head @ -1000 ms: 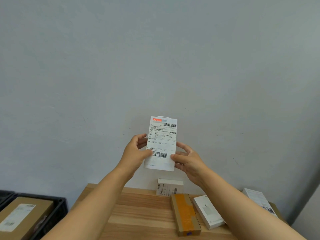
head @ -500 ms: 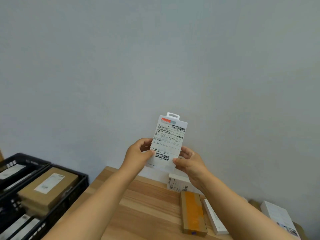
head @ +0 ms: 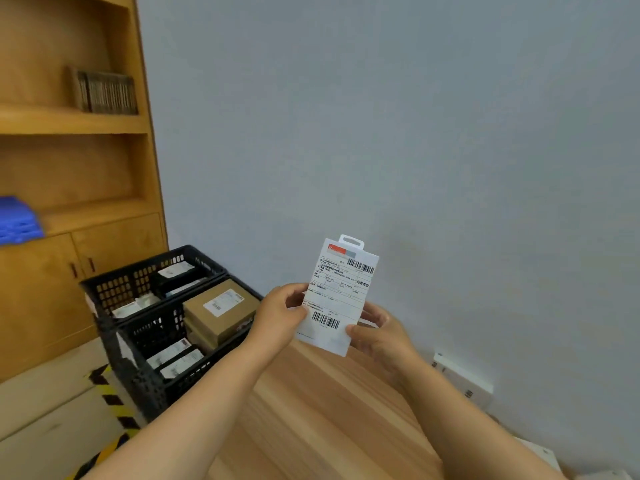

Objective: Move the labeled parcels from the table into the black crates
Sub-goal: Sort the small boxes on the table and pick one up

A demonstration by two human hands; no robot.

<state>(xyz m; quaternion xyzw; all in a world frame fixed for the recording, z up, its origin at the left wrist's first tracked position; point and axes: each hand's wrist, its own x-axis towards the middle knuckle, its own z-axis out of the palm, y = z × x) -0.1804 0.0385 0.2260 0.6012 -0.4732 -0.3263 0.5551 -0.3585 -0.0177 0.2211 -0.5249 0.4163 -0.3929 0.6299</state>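
Both hands, left (head: 280, 315) and right (head: 377, 332), pinch the labeled parcel (head: 337, 296) upright above the bench's (head: 311, 410) left edge; this light edge grip risks a drop short of the black crates (head: 138, 341).

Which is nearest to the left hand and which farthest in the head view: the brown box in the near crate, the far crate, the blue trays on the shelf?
From the left hand:
1. Brown box, just to its left in the near crate.
2. Far crate, behind, further left.
3. Blue trays, on the shelf at the far left edge.
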